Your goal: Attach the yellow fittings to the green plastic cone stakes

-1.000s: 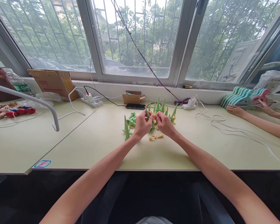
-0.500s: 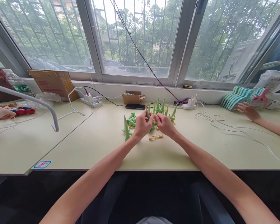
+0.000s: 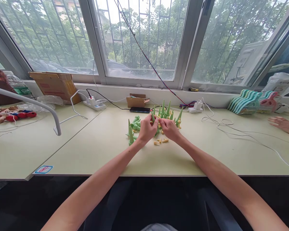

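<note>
My left hand (image 3: 147, 129) is closed around a green pointed plastic cone (image 3: 153, 117), its tip sticking up past the fingers. Right against it, my right hand (image 3: 170, 128) pinches with thumb and forefinger; what lies between those fingertips is hidden. Behind the hands stand several green cones (image 3: 168, 109), some with small yellow pieces at their bases. More green cones lie in a pile (image 3: 135, 123) left of my left hand, and one cone stands upright (image 3: 130, 134) in front of them. Small yellow plastic pegs (image 3: 165, 140) are scattered on the table below my hands.
A phone (image 3: 139, 109) and a small open cardboard box (image 3: 136, 101) are behind the cones. White cables (image 3: 225, 123) cross the table at right, near teal hangers (image 3: 245, 102) and another person's hand (image 3: 280, 123). A grey curved metal bar (image 3: 38, 104) juts in at left.
My hands hold almost the same position. The other person's hand at right has moved away from the hangers, and the hand at the far left has left the view.
</note>
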The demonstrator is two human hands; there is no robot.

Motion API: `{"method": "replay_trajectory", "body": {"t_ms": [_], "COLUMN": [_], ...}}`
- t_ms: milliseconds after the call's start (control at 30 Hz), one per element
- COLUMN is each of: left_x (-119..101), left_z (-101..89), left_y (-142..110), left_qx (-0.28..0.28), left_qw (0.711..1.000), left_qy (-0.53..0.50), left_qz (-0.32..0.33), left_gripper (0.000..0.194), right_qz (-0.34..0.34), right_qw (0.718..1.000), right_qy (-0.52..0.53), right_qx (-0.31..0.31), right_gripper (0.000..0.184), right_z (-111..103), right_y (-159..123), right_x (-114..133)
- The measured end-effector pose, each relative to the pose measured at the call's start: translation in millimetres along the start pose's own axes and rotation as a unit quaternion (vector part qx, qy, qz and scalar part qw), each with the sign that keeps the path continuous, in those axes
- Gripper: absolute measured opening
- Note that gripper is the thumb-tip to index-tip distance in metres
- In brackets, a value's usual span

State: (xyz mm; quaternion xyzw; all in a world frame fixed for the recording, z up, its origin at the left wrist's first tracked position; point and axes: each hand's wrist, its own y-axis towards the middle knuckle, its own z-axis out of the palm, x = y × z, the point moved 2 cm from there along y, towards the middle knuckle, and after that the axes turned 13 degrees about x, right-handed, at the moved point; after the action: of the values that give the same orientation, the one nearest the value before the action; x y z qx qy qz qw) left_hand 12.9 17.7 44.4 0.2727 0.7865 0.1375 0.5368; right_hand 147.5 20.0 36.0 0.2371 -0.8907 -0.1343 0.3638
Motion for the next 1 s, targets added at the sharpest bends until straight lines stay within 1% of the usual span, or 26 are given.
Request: {"method": "replay_trajectory", "body": {"t_ms": [233, 533, 800, 1000], "left_x": [2.6, 4.9, 5.2, 0.7], "left_z": [-1.8, -2.0, -1.5, -1.1], "left_y": [1.7, 1.9, 1.9, 1.1], "left_qx": [-0.025, -0.034, -0.026, -0.016], "left_qw": [1.000, 0.999, 1.000, 1.000], "left_qy": [0.012, 0.030, 0.010, -0.007], "left_qz": [-0.008, -0.006, -0.002, -0.007], "left_gripper": [0.019, 0.020, 0.021, 0.027], "right_qz": [0.002, 0.000, -0.017, -0.021], "right_qw": [1.000, 0.999, 0.999, 1.000], "right_qy": [0.007, -0.013, 0.001, 0.005], "right_qx": [0.010, 0.032, 0.031, 0.011], "right_gripper": [0.044, 0.040, 0.042, 0.048], "right_z": [0.3, 1.9, 2.6, 3.6], "right_y": [-1.2, -2.2, -1.5, 0.7], "right_x": [0.9, -1.8, -2.2, -4.5]}}
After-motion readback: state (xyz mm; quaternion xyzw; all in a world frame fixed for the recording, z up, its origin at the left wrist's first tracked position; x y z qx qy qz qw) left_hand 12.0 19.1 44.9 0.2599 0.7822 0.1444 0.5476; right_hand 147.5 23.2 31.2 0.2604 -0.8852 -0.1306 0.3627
